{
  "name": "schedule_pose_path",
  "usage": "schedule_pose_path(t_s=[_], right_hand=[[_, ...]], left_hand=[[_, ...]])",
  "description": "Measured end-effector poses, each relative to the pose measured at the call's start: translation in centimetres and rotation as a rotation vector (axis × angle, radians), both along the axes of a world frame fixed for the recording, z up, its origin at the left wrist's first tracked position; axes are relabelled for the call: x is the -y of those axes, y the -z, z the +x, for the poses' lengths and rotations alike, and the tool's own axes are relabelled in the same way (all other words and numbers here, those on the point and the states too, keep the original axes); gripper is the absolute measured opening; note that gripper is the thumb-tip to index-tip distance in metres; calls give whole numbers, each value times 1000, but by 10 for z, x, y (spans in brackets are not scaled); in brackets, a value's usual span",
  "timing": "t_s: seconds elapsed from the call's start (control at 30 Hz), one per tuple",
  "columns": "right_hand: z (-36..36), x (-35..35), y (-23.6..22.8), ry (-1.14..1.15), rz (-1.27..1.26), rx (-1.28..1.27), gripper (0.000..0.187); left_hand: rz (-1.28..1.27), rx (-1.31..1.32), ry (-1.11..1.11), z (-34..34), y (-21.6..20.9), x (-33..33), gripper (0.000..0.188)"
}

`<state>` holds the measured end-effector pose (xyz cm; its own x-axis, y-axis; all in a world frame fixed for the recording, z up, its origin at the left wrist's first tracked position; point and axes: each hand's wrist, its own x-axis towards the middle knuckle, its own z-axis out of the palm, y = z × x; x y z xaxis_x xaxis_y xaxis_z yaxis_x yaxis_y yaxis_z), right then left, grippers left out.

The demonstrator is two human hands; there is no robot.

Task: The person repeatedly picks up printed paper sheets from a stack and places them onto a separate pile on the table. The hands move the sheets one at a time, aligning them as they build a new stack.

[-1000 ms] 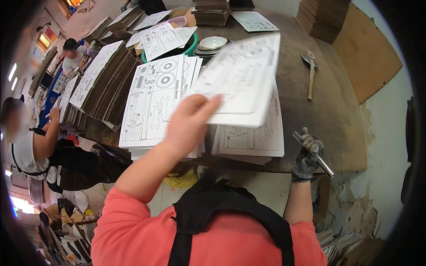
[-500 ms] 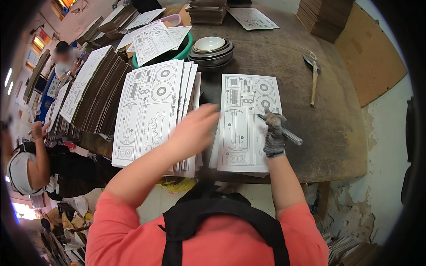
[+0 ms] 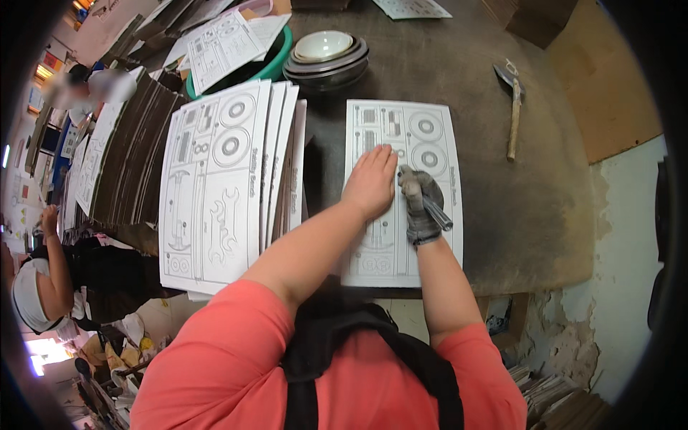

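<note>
A white printed sheet [image 3: 380, 266] with line drawings of tools and round parts lies before me on the dark table. My bare left hand [image 3: 371, 180] rests flat on its middle, fingers stretched out and close together. Beside it, my right hand [image 3: 419, 201], in a grey glove, is closed around a slim metal tool [image 3: 438, 215] whose rear end sticks out towards me. The tool's tip is hidden by the fingers, so its exact kind cannot be told. Left of the sheet stands a fanned stack of similar printed sheets [image 3: 208, 193].
Nested bowls [image 3: 326, 61] stand beyond the sheet, next to a green tub [image 3: 276, 68] with printed sheets across it. A wooden-handled trowel-like tool [image 3: 514, 115] lies at the right. Tall board stacks [image 3: 136, 143] line the left; co-workers are there.
My left hand has moved right, from between the stack and the sheet onto the sheet. My right hand has shifted slightly left with the tool. The view has shifted a little.
</note>
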<state>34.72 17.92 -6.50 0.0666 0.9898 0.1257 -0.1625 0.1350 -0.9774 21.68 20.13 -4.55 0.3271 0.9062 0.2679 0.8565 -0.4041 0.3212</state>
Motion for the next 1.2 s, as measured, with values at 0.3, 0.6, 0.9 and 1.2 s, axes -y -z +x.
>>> schedule_pose_path(t_s=[0.3, 0.6, 0.9, 1.2], right_hand=[[21, 171, -28, -195, 266, 709, 11], [66, 178, 8, 42, -25, -313, 8], [107, 158, -63, 156, 377, -235, 31], [101, 129, -81, 73, 398, -263, 39]], left_hand=[[10, -53, -24, 3, -2, 2, 40], [-8, 127, 11, 18, -24, 45, 45], [92, -351, 514, 13, -58, 156, 48], [406, 69, 18, -109, -193, 166, 56]])
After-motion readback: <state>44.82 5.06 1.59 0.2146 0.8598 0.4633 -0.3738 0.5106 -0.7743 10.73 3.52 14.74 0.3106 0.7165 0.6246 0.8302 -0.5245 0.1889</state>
